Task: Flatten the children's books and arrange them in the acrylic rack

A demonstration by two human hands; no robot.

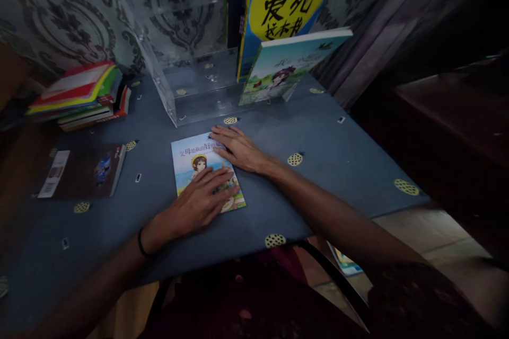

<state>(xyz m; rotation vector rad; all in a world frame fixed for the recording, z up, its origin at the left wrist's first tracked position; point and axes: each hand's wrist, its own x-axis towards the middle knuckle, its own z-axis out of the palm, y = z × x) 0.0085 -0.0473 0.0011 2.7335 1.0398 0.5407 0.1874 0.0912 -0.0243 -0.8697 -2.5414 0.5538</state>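
Note:
A thin closed book [185, 163] with a light blue illustrated cover lies flat on the patterned tablecloth [258, 201]. My left hand [204, 196] rests on the lower part of its cover, fingers stretched out. Across the book's upper right edge lies my right hand [238, 149], also flat, with its fingertips on the cover. Neither hand grips anything. Part of the cover picture, including a figure in a yellow hat, shows between the hands.
Behind the book stands a clear acrylic rack [170, 100] holding upright books, among them a blue and yellow one [286, 5]. A teal book [286, 71] leans at its front. To the left are a book stack [83, 95] and a dark book [81, 172].

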